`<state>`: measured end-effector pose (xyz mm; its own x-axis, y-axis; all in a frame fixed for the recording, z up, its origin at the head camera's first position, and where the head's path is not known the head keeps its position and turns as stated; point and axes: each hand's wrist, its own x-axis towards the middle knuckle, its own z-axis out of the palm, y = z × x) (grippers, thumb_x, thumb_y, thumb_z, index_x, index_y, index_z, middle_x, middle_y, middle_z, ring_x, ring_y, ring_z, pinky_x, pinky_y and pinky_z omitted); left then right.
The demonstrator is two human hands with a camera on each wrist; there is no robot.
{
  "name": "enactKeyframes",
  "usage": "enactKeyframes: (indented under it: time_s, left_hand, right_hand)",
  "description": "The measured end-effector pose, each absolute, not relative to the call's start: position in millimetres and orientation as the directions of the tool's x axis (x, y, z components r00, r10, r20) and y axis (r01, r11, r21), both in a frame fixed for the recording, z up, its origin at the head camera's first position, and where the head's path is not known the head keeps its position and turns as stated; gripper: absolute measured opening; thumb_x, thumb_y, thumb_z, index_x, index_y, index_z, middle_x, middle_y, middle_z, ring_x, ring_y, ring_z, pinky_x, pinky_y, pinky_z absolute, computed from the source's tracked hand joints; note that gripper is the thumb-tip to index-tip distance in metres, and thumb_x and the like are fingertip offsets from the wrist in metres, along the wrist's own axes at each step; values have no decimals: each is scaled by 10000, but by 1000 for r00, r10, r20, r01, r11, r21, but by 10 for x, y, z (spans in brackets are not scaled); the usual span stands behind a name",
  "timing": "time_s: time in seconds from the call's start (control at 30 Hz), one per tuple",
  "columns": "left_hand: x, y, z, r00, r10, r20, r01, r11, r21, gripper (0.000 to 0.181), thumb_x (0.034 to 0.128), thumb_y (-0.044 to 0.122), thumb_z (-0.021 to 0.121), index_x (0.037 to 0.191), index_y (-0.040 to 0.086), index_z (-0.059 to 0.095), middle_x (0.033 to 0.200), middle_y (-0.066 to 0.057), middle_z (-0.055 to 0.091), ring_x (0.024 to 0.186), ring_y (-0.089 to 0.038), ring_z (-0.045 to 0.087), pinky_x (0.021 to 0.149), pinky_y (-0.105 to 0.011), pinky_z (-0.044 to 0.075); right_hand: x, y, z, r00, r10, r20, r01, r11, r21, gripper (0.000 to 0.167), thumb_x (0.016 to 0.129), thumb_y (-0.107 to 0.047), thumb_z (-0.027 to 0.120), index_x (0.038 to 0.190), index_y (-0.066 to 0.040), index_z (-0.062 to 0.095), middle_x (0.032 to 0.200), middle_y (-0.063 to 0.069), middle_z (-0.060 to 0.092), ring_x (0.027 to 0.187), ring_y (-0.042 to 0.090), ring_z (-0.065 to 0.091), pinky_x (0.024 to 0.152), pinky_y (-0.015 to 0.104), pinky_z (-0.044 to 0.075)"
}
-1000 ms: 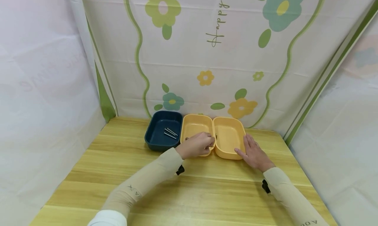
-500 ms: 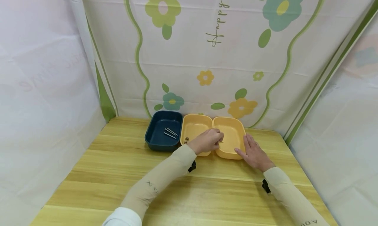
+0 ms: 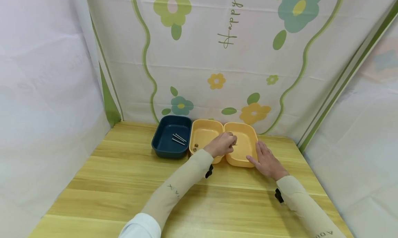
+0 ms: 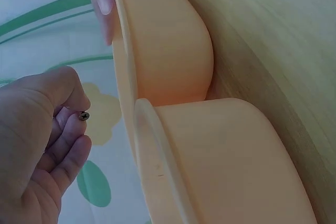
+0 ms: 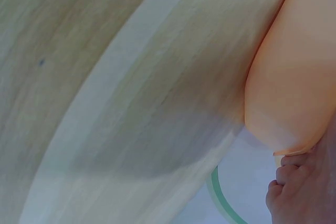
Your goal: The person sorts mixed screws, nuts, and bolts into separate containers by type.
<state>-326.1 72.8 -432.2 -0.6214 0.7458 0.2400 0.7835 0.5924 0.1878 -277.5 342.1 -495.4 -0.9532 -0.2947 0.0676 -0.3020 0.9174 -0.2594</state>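
My left hand (image 3: 221, 144) is above the right-hand yellow box (image 3: 245, 159), near the rim it shares with the middle yellow box (image 3: 203, 124). Its thumb and finger pinch a screw (image 4: 84, 115); the cross-slotted head shows in the left wrist view, the rest is mostly hidden by the fingers. My right hand (image 3: 268, 162) rests with extended fingers against the right rim of the right-hand yellow box, thumb at the front corner. Two small nut-like metal pieces (image 3: 195, 147) lie in the middle box, at its left side.
A dark blue box (image 3: 160, 149) stands to the left of the yellow ones and holds three long screws (image 3: 178, 139). All three boxes sit side by side at the back of the wooden table (image 3: 199, 203), before a flower-printed cloth (image 3: 192, 58).
My left hand has moved right with the screw, from over the middle box to over the right-hand one. Both nut-like pieces have come into sight. My right hand stays in place.
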Motion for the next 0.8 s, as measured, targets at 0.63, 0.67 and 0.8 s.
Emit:
enactKeyframes:
  time_s: [0.63, 0.67, 0.8]
  left_hand:
    - [-3179, 503, -4372, -707, 663, 245, 702, 698, 139, 477, 1027, 255, 693, 1451, 55, 604, 1421, -102, 627, 1283, -237, 631, 1042, -311, 576]
    - [-3158, 460, -4350, -703, 664, 256, 706, 696, 132, 471, 1026, 249, 691, 1445, 50, 608, 1409, -104, 633, 1279, -240, 634, 1051, -316, 571]
    - [-3074, 286, -4285, -690, 667, 280, 714, 690, 115, 481, 1027, 258, 686, 1448, 41, 606, 1425, -121, 631, 1300, -259, 626, 1101, -344, 549]
  right_hand:
    - [-2783, 3404, -4986, -956, -290, 51, -293, 920, -261, 982, 1096, -616, 399, 1641, 130, 66, 1739, 337, 15, 1615, 528, 63, 1279, 696, 155]
    - [-2787, 3412, -4985, -955, -293, 52, -296, 920, -256, 980, 1097, -612, 398, 1640, 132, 65, 1737, 339, 15, 1614, 531, 62, 1278, 697, 154]
    - [-2791, 3440, -4967, -954, -295, 44, -297, 925, -238, 973, 1101, -609, 387, 1642, 129, 56, 1740, 335, 3, 1617, 527, 54, 1285, 690, 144]
